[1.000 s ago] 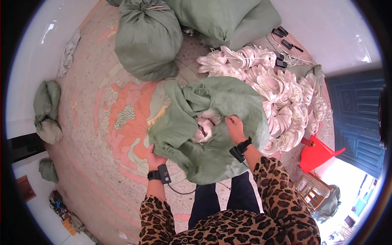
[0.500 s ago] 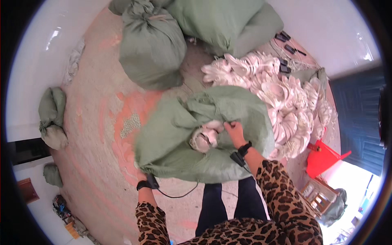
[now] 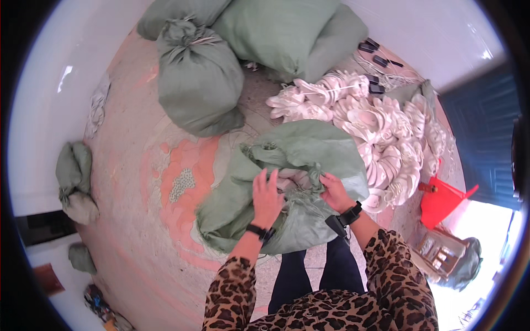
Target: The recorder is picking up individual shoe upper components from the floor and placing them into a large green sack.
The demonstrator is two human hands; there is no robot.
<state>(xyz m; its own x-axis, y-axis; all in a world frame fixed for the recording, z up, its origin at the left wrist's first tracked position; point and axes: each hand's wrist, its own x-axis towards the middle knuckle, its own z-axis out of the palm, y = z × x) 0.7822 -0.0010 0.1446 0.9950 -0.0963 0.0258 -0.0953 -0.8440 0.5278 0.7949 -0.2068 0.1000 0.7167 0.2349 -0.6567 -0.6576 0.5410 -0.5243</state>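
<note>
In front of my legs stands a green woven sack, its mouth bunched inward. Through the gap show some pale pinkish-white pieces, largely covered by the folds. My left hand is over the near left side of the mouth, with fingers apart and nothing seen in them. With my right hand I pinch a gathered fold of the sack's edge, right of the gap. Both wrists wear black bands with a small dark box.
Beyond the sack lies a heap of pale, curved, stacked pieces. Full, tied green sacks stand at the back. Smaller sacks lean by the left wall. A red dustpan-like object and a wooden rack are at right.
My left hand has left the sack's lower left rim and come to its mouth. My right hand has shifted slightly right and down. The sack's folds now cover more of the pieces.
</note>
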